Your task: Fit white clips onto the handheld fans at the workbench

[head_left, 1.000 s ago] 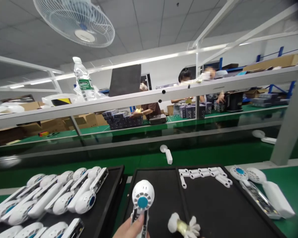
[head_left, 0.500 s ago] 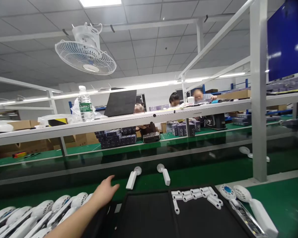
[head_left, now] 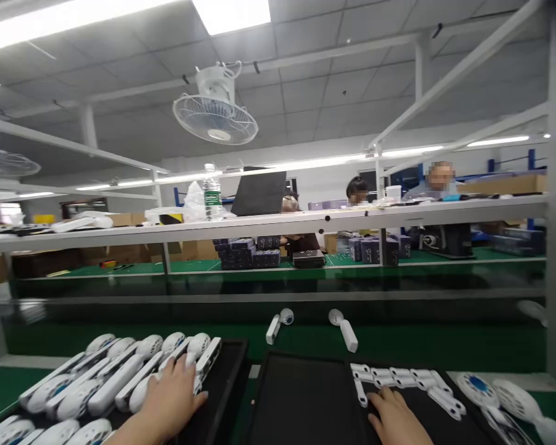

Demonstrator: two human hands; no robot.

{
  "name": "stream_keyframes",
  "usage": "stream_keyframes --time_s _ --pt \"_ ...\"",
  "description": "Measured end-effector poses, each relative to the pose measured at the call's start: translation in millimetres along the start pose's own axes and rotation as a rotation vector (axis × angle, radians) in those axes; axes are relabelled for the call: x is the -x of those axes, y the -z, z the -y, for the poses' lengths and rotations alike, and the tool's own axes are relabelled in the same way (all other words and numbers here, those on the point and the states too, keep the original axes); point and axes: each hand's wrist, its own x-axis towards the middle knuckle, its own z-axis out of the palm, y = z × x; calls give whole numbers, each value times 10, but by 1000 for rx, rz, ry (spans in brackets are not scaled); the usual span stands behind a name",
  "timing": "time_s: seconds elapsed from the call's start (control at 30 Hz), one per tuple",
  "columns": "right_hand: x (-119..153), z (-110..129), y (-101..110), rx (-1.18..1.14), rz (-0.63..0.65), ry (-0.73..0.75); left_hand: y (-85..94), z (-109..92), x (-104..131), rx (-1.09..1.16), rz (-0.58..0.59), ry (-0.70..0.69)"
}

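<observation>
My left hand [head_left: 173,392] lies over white handheld fans [head_left: 151,347] laid in rows in a black tray at the left. Its fingertips touch a fan near the tray's right side, and the thumb stands apart. Fingers partly hide that fan. My right hand [head_left: 396,417] is low over another black tray [head_left: 306,395], thumb and fingers apart, just below small white elongated plastic parts [head_left: 398,377]. Nothing shows in its grasp. Two more handheld fans, a left one [head_left: 278,326] and a right one [head_left: 343,329], lie on the dark green surface beyond the trays.
To the right of the parts lie an opened fan [head_left: 479,390] and a white fan [head_left: 519,402]. A white shelf [head_left: 269,227] crosses ahead, bearing a water bottle [head_left: 212,194]. Grey posts rise at both sides. Beyond it, people sit near stacked boxes [head_left: 245,252].
My left hand has drawn back from above the green surface onto the fans in the left tray. My right hand has come into view. The view has turned left.
</observation>
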Motion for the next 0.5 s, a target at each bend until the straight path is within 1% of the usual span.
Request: stream_keyframes --time_s 0.07,0.13,0.27,0.33,0.4,0.47,0.5 --pt "-21 26 -3 3 7 18 75 -82 21 -40 -1 -2" --pt "15 44 -8 -4 8 19 116 -120 73 -58 -8 0" --pt "102 141 -31 2 -32 18 192 -162 161 2 -27 -28" --pt "126 200 -34 12 -44 38 305 -174 167 108 -56 -45" --pt "159 229 -13 19 -40 44 468 -163 163 266 -99 -42" --pt "222 211 34 20 -22 33 618 -120 168 440 -153 -4" --pt "268 185 65 20 -9 25 663 -90 174 518 -182 20"
